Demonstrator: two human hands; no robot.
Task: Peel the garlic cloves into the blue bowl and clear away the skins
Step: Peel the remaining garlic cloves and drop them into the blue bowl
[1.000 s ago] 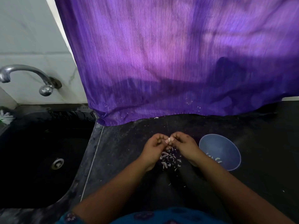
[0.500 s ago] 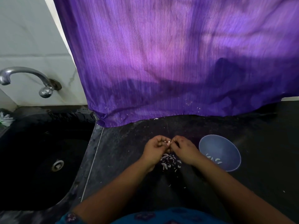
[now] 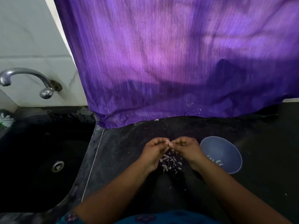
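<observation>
A small pale garlic clove [image 3: 168,142] sits between my two hands above the dark counter. My left hand [image 3: 154,150] pinches it with curled fingers. Fingertip to fingertip with the left, my right hand [image 3: 186,147] pinches at the same clove. Directly below the hands lies a scatter of white garlic skins [image 3: 169,162] on the counter. The blue bowl [image 3: 226,146] stands just right of my right hand, with a few peeled cloves [image 3: 216,161] at its bottom.
A black sink [image 3: 40,159] with a round drain fills the left side, under a chrome tap [image 3: 29,80]. A purple curtain [image 3: 178,62] hangs down to the back of the black counter [image 3: 267,159]. A white brush head [image 3: 5,119] shows at the far left.
The two hands stayed together over the skin pile, working the clove with small finger movements. The bowl and the skins have not moved.
</observation>
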